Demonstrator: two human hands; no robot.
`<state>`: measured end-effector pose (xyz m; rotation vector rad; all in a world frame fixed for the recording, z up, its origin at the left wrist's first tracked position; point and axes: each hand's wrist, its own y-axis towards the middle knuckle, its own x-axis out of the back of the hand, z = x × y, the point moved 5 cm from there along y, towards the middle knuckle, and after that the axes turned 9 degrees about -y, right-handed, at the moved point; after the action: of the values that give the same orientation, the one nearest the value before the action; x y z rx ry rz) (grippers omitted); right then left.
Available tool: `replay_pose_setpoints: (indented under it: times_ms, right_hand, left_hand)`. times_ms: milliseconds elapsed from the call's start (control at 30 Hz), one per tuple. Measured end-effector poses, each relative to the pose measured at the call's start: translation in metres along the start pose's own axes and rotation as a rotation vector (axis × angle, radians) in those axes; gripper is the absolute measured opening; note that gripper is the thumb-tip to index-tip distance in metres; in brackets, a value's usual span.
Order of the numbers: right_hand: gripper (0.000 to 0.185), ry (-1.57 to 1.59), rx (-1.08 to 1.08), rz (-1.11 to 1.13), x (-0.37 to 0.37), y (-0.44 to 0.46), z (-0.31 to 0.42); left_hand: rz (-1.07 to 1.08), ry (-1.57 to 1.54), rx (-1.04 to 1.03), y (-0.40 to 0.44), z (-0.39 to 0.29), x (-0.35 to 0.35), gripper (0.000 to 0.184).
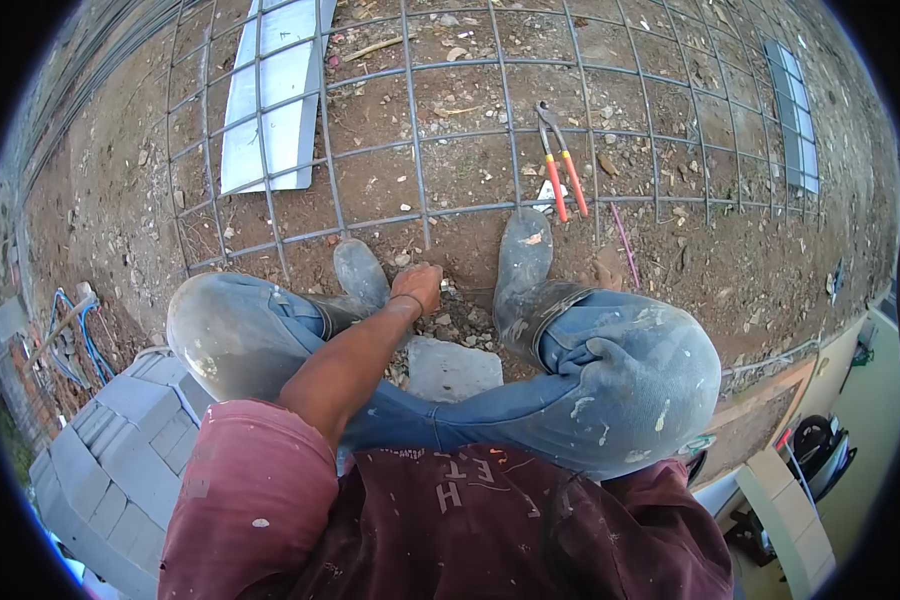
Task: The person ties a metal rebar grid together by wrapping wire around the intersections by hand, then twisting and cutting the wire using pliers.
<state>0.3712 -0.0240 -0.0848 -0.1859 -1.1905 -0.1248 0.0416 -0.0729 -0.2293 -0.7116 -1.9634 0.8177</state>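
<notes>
My left hand (pixel 417 287) is closed and reaches down between my boots, just above the soil and small stones. Its fingers curl away from view, so what they hold, if anything, is hidden. Beyond my right knee, a brownish patch that looks like part of my right hand (pixel 607 268) blends with the dirt; its fingers do not show clearly. Pliers or cutters with orange-red handles (pixel 562 185) lie by my right boot (pixel 526 250), their dark jaws over the steel mesh (pixel 420 150). A thin pink stick (pixel 626 245) lies close to the right-hand patch.
A pale metal channel (pixel 270 110) lies under the mesh on the left, and another (pixel 798 120) on the right. A flat grey block (pixel 454 370) sits below me. Stacked grey blocks (pixel 120 440) stand at left, near blue hose (pixel 92 340). Rods (pixel 80 70) run upper left.
</notes>
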Motion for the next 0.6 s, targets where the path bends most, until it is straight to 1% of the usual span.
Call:
replay_pose_setpoints:
  times_ms: [67, 100, 133, 167, 200, 233, 300, 367, 433, 500, 567, 600]
  right_hand:
    - [0.037, 0.559, -0.101, 0.369, 0.034, -0.075, -0.02]
    - [0.037, 0.836, -0.151, 0.554, 0.04, -0.098, -0.024]
    - [0.037, 0.834, -0.161, 0.532, 0.042, -0.1, -0.027]
    - [0.036, 0.87, -0.135, 0.584, 0.039, -0.105, -0.025]
    - [0.035, 0.903, -0.115, 0.633, 0.039, -0.114, -0.023]
    - [0.035, 0.889, -0.14, 0.599, 0.033, -0.125, -0.029]
    - [0.032, 1.363, -0.508, 0.65, 0.004, -0.16, -0.05]
    - [0.031, 1.307, -0.491, 0.646, -0.003, -0.169, -0.05]
    - [0.03, 1.202, -0.44, 0.64, -0.008, -0.169, -0.045]
    - [0.03, 1.057, -0.387, 0.617, -0.012, -0.166, -0.042]
    - [0.03, 0.892, -0.343, 0.587, -0.016, -0.165, -0.04]
    - [0.029, 0.805, -0.322, 0.573, -0.017, -0.163, -0.039]
  left_hand:
    - [0.012, 0.062, -0.03, 0.011, -0.002, -0.007, 0.024]
    - [-0.005, 0.099, -0.076, 0.011, -0.004, -0.019, 0.021]
    - [-0.026, 0.138, -0.13, 0.014, -0.008, -0.026, 0.018]
    - [-0.02, 0.148, -0.16, 0.018, -0.011, -0.034, 0.018]
    - [0.046, 0.12, -0.133, 0.018, -0.01, -0.046, 0.023]
    - [0.118, 0.091, -0.109, 0.021, -0.008, -0.054, 0.028]
    - [0.12, 0.155, -0.153, 0.026, -0.01, -0.058, 0.029]
    - [0.15, 0.254, -0.159, 0.031, -0.019, -0.046, 0.029]
    - [0.161, 0.332, -0.237, 0.032, -0.025, -0.04, 0.029]
    - [0.173, 0.415, -0.306, 0.03, -0.029, -0.043, 0.029]
    - [0.144, 0.43, -0.383, 0.031, -0.031, -0.048, 0.029]
    - [0.173, 0.447, -0.373, 0.023, -0.047, -0.038, 0.025]
